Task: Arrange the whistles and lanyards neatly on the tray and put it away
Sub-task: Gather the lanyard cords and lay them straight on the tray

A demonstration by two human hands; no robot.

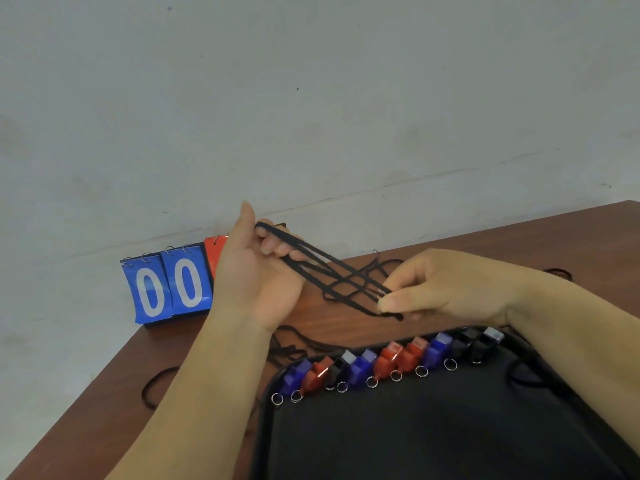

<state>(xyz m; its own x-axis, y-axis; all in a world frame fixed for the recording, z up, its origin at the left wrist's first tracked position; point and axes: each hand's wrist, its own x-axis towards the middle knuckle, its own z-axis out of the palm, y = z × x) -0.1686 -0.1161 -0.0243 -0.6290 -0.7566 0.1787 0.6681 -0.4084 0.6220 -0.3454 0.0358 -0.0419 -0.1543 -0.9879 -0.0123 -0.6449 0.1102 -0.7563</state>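
Observation:
A black lanyard [332, 275] is stretched in several strands between my two hands above the table. My left hand [258, 271] has the cord looped over its fingers, palm facing right. My right hand [436, 289] pinches the other end between thumb and fingers. Below them, a black tray [433, 431] holds a row of blue, red and black whistles [384, 362] with metal rings along its far edge. More loose black lanyards [298, 344] lie on the table between the tray and my left wrist.
A flip scoreboard [166, 289] with blue "0 0" cards and a red card stands at the table's back left corner against the white wall. A black cord loop [156, 386] lies near the left edge of the brown table [114, 393]. Another cord [557, 272] sits behind my right wrist.

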